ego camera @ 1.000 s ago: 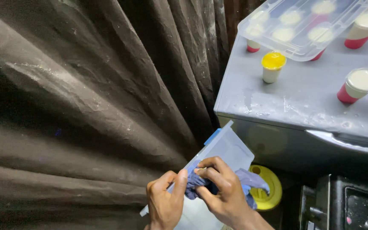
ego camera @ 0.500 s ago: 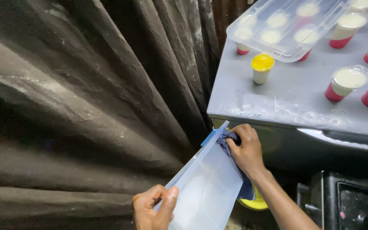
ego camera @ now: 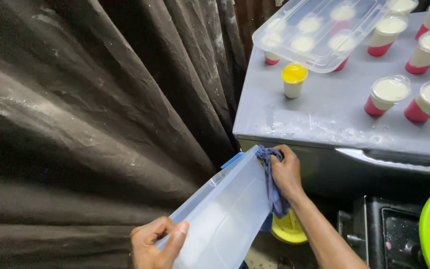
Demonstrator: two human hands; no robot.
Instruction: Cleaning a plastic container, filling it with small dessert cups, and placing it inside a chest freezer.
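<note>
The left hand pinches the near corner of a clear plastic lid, fingers closed on its edge, holding it tilted so its flat face is open to wiping. The right hand, fingers curled shut on a blue cloth, presses it to the lid's far edge, just below the desk carrying filled cups.

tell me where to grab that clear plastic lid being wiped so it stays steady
Grip the clear plastic lid at its near lower corner, coming from below, thumb on top, as the left hand does. The lid tilts up toward the grey counter, and the right hand presses a blue cloth on the far edge, so the free low end probably braces it best.
</note>
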